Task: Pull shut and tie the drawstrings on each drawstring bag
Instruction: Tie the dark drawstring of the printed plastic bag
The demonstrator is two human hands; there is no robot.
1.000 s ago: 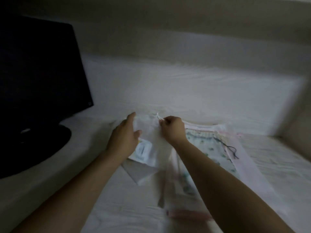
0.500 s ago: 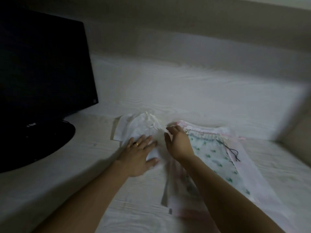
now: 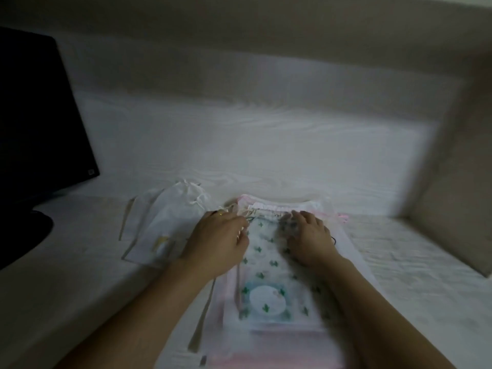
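No text, label or number is legible anywhere.

left: monitor (image 3: pixel 40 123) blocks | right: wall (image 3: pixel 452 209) | far tabletop (image 3: pixel 266 145): open

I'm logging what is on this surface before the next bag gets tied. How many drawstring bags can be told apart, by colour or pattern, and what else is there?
White bag, top cinched: 1
Green cactus-print bag, under both hands: 1
Pink bags beneath it: at least 1, the stack is too blurred to separate
Black monitor: 1
Total: 4 things that can be told apart
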